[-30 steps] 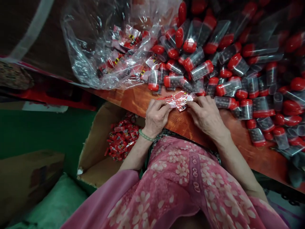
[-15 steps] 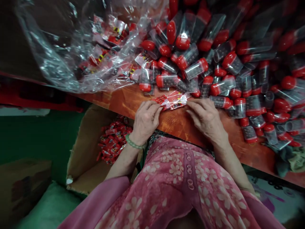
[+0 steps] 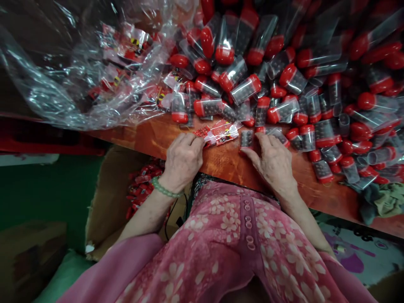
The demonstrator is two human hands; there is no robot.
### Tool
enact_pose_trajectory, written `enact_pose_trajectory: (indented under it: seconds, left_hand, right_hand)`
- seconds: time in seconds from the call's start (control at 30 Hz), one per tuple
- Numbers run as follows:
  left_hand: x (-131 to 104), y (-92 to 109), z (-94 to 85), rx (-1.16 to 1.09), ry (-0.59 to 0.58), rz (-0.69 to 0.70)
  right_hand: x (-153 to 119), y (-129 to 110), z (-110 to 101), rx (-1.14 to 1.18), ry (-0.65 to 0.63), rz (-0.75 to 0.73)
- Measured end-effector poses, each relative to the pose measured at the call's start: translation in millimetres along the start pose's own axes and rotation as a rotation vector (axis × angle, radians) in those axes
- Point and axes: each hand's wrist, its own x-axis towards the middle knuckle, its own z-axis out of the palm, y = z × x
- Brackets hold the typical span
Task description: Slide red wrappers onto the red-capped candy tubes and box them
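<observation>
A small red printed plastic packet (image 3: 223,132) lies flat near the table's front edge. My left hand (image 3: 184,159), with a green bead bracelet at the wrist, pinches the packet's left end between thumb and fingers. To the right of the packet is a clear tube with a red end (image 3: 246,139); dark dots show through its wall. My right hand (image 3: 274,159) is curled at that tube, thumb against its red end and fingertips at its right side. Part of the grip is hidden from above.
A large heap of red-capped clear tubes (image 3: 293,80) covers the table's back and right. A clear plastic bag (image 3: 78,111) with similar red packets lies at back left. Below the edge stands a cardboard box (image 3: 105,189) holding red pieces. Crumpled cloth (image 3: 391,200) lies at far right.
A clear tube now shows at my right fingertips, where earlier none was visible. My left hand still pinches the packet. The whole view has shifted, so the table things appear further left.
</observation>
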Motion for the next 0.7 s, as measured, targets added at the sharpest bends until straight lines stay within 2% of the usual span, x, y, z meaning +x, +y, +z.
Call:
enact_pose_trajectory:
  seconds: [0.1,0.3,0.57,0.7]
  left_hand:
    - [2.7,-4.4,-0.2,-0.050,0.019,-0.006]
    - [-4.1,-7.3,5.4,-0.158,0.058,-0.080]
    - [-0.8,-11.2,-12.0,-0.421,-0.072,-0.075]
    - [2.7,-13.5,-15.7,-0.476,-0.144,-0.122]
  right_hand:
    - [3.2,1.5,-3.9,-0.001,-0.045,-0.013]
    - [17.4,8.2,-16.5,-0.053,-0.142,-0.329]
    - [30.7,13.8,-14.0,-0.028,-0.140,-0.473]
    - [28.1,15.7,-12.6,0.196,-0.083,-0.478]
